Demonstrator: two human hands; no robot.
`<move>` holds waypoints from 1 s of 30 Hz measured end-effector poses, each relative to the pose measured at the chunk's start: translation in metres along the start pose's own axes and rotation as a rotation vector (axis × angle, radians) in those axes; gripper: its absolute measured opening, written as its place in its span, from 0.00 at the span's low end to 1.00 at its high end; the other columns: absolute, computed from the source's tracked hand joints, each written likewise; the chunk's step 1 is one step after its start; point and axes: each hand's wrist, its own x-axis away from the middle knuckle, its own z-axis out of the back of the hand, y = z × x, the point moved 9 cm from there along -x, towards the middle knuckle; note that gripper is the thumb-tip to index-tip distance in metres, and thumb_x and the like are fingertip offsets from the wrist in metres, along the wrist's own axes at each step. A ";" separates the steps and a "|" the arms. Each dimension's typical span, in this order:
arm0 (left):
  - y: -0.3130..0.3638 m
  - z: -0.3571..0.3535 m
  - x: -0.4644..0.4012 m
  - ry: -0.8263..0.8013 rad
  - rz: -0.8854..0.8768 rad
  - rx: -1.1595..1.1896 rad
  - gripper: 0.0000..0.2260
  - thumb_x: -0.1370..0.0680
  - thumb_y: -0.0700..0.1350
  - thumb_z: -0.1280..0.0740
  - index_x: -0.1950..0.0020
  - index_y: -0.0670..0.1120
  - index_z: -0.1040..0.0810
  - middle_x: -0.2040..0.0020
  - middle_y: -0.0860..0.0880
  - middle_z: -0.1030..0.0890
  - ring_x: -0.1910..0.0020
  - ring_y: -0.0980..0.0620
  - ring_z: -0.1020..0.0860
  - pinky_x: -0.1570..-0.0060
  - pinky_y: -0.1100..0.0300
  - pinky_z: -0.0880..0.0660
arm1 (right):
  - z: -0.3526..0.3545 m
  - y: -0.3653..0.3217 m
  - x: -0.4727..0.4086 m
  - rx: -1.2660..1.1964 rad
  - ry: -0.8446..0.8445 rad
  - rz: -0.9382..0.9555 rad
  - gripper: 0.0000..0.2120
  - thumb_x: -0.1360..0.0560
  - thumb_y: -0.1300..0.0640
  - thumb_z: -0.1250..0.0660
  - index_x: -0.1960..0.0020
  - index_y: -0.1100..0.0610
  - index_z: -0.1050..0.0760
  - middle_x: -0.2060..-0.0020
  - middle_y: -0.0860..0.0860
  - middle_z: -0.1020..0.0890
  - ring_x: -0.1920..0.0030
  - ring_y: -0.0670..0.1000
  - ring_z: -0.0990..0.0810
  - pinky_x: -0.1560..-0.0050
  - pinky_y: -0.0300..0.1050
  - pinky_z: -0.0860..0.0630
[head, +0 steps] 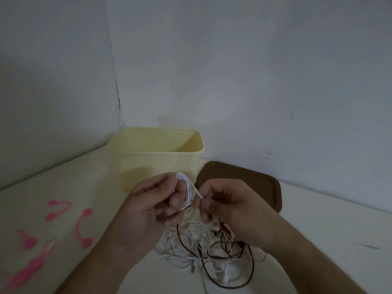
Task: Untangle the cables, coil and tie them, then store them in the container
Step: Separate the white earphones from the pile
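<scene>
A white cable coil (185, 188) is gripped by the left hand (157, 201); its loose end is pinched by the right hand (222, 200), container (157, 158) at 12 o'clock.

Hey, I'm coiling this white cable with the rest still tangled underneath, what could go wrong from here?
1. The white coil sits in your left hand while your right hand pinches its free end; loosening either grip could let the loops spring open.
2. The tangled pile lies directly beneath; a strand appears to run down into it, so winding may drag the dark red cable along.
3. The pink ties lie far to your left; reaching for one means holding the coil one-handed.
</scene>
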 end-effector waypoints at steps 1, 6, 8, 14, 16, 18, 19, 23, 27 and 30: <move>0.000 0.000 0.000 -0.009 -0.002 0.019 0.17 0.30 0.52 0.19 0.58 0.40 0.20 0.68 0.48 0.30 0.72 0.55 0.33 0.71 0.60 0.39 | -0.003 0.001 -0.001 0.039 -0.014 -0.009 0.11 0.17 0.66 0.34 0.52 0.56 0.16 0.62 0.50 0.14 0.59 0.64 0.19 0.53 0.56 0.22; 0.000 0.005 0.000 0.008 -0.002 0.076 0.19 0.33 0.53 0.17 0.58 0.40 0.18 0.69 0.48 0.28 0.73 0.56 0.31 0.73 0.62 0.35 | -0.003 0.014 -0.003 0.244 0.013 -0.078 0.10 0.19 0.61 0.29 0.52 0.48 0.12 0.57 0.47 0.12 0.55 0.52 0.14 0.45 0.55 0.19; 0.000 0.004 0.000 0.001 0.003 0.067 0.19 0.33 0.53 0.17 0.58 0.40 0.18 0.69 0.48 0.29 0.73 0.56 0.31 0.73 0.62 0.35 | 0.002 0.015 -0.003 0.306 0.051 -0.078 0.08 0.19 0.57 0.27 0.52 0.47 0.11 0.56 0.44 0.11 0.53 0.43 0.14 0.44 0.45 0.19; 0.003 0.005 0.001 0.028 -0.016 0.072 0.16 0.32 0.52 0.19 0.57 0.41 0.16 0.68 0.48 0.25 0.72 0.55 0.29 0.74 0.63 0.32 | -0.006 0.011 -0.002 0.297 0.032 -0.085 0.10 0.16 0.57 0.31 0.50 0.47 0.12 0.53 0.46 0.12 0.61 0.42 0.16 0.56 0.43 0.20; 0.004 0.004 0.001 0.077 -0.041 0.051 0.12 0.25 0.50 0.27 0.56 0.41 0.15 0.66 0.47 0.23 0.71 0.54 0.27 0.75 0.63 0.30 | -0.013 0.010 -0.002 0.271 0.008 -0.073 0.11 0.16 0.58 0.32 0.50 0.47 0.13 0.53 0.50 0.12 0.54 0.54 0.15 0.48 0.57 0.18; 0.006 0.006 0.001 0.144 -0.060 0.035 0.13 0.21 0.45 0.35 0.56 0.42 0.13 0.64 0.46 0.20 0.69 0.54 0.23 0.75 0.63 0.29 | -0.016 0.008 -0.001 0.204 -0.017 -0.065 0.12 0.16 0.61 0.33 0.51 0.50 0.13 0.53 0.53 0.12 0.50 0.61 0.15 0.43 0.62 0.20; 0.006 0.008 0.000 0.170 -0.067 0.034 0.13 0.21 0.44 0.36 0.55 0.43 0.12 0.62 0.46 0.18 0.67 0.54 0.20 0.75 0.63 0.28 | -0.016 0.007 -0.001 0.167 -0.027 -0.063 0.12 0.17 0.63 0.33 0.51 0.52 0.13 0.52 0.53 0.12 0.50 0.59 0.14 0.43 0.61 0.20; 0.007 0.012 -0.002 0.216 -0.088 0.043 0.12 0.22 0.42 0.35 0.48 0.42 0.12 0.53 0.43 0.13 0.57 0.53 0.14 0.73 0.62 0.24 | -0.024 0.004 0.001 0.051 -0.068 -0.072 0.06 0.20 0.69 0.31 0.49 0.60 0.17 0.53 0.54 0.11 0.50 0.54 0.12 0.39 0.56 0.17; 0.006 0.012 -0.003 0.244 -0.107 -0.102 0.13 0.22 0.41 0.35 0.42 0.37 0.16 0.48 0.38 0.13 0.49 0.46 0.13 0.70 0.59 0.22 | -0.021 0.001 0.000 0.229 -0.007 -0.035 0.09 0.17 0.61 0.33 0.51 0.51 0.17 0.57 0.47 0.12 0.54 0.48 0.14 0.44 0.53 0.17; 0.007 0.012 -0.002 0.245 -0.125 -0.157 0.13 0.21 0.40 0.34 0.40 0.37 0.17 0.46 0.39 0.13 0.46 0.44 0.13 0.69 0.60 0.22 | -0.014 -0.004 0.001 0.276 0.057 -0.017 0.09 0.17 0.60 0.33 0.51 0.50 0.16 0.58 0.46 0.12 0.55 0.45 0.14 0.47 0.49 0.18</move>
